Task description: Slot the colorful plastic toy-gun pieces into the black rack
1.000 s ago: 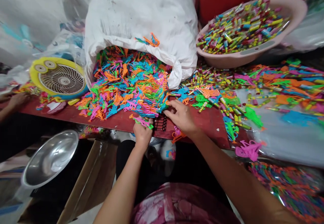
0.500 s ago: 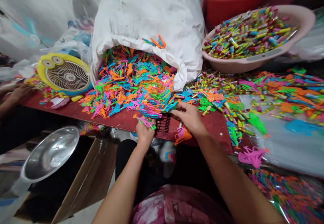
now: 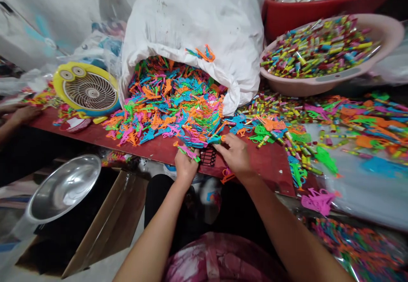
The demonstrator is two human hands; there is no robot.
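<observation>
My left hand (image 3: 185, 166) is closed around a few small plastic pieces (image 3: 188, 151), pink and green, near the front edge of the red table (image 3: 153, 149). To its right, my right hand (image 3: 235, 152) has thumb and fingers at a blue-green piece (image 3: 214, 139) by the edge of the colourful heap (image 3: 178, 107). That heap spills out of a big white sack (image 3: 194, 18). A black grid (image 3: 208, 157) lies between my hands. Part of an orange piece (image 3: 228, 175) shows below my right wrist.
A yellow fan (image 3: 91, 92) stands left of the sack. A pink basin (image 3: 296, 85) of wrapped tubes is at the right, a red tub (image 3: 287, 14) behind it. A metal bowl (image 3: 65, 186) sits above a cardboard box (image 3: 105, 222). Another person's hand (image 3: 27, 114) is at far left.
The view has shifted slightly, moving the scene to the right. My right hand has shifted slightly left relative to the table, closer to my left hand. My left hand still holds its pieces.
</observation>
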